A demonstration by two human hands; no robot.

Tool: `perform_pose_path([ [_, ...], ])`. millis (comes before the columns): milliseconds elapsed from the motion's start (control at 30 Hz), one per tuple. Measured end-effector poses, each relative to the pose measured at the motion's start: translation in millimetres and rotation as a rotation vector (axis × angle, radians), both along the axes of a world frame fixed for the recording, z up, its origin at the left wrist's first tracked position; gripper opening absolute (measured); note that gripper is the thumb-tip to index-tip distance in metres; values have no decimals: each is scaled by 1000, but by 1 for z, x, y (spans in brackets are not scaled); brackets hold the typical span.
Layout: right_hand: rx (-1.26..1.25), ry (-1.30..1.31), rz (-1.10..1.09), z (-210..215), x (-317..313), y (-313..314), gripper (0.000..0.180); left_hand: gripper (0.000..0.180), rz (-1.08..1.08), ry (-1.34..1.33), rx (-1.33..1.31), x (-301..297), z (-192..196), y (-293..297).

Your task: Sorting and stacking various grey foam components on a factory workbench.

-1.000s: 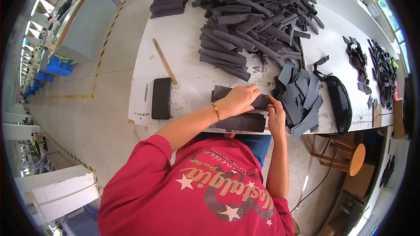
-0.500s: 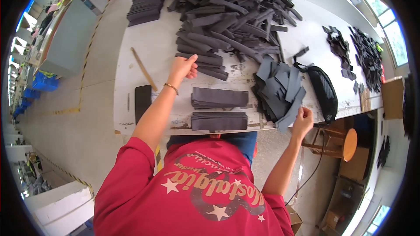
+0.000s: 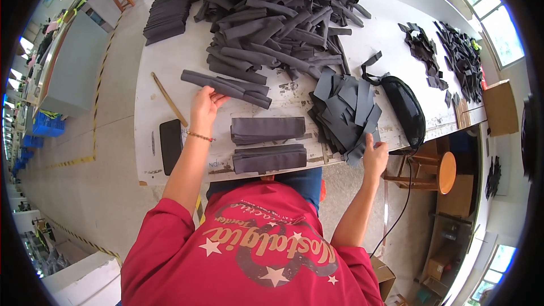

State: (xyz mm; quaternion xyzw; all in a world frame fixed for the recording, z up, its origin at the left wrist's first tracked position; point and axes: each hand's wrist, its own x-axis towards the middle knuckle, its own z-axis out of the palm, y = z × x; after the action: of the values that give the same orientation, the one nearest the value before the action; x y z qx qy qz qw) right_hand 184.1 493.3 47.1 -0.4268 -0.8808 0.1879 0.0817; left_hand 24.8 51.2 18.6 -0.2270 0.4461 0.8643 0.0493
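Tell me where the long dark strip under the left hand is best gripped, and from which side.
Probably at its near end, from above. The long dark strip lies flat on the white table, slanting away from the big pile, and the left hand already rests on that end. The far end runs toward the loose pile, where other strips crowd it.

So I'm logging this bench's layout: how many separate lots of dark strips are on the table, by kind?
Neat stacks, near edge: 2
Neat stack, far corner: 1
Big loose pile: 1
Fanned heap of short pieces: 1
Small-scrap heaps, right end: 2
Total: 7
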Motion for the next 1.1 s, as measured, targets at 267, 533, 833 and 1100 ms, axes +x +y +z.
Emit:
perform_pose_path([
  [267,267,-23,157,-23,-14,-10,30,9,234,57,150,10,30,12],
  [533,536,429,332,-38,-40,-51,6,32,-60,92,791,15,48,15],
  [833,137,625,472,3,-75,-38,15,37,-254,151,355,42,90,47],
  [1100,-54,544,746,48,-73,-81,31,35,-350,251,408,46,82,55],
])
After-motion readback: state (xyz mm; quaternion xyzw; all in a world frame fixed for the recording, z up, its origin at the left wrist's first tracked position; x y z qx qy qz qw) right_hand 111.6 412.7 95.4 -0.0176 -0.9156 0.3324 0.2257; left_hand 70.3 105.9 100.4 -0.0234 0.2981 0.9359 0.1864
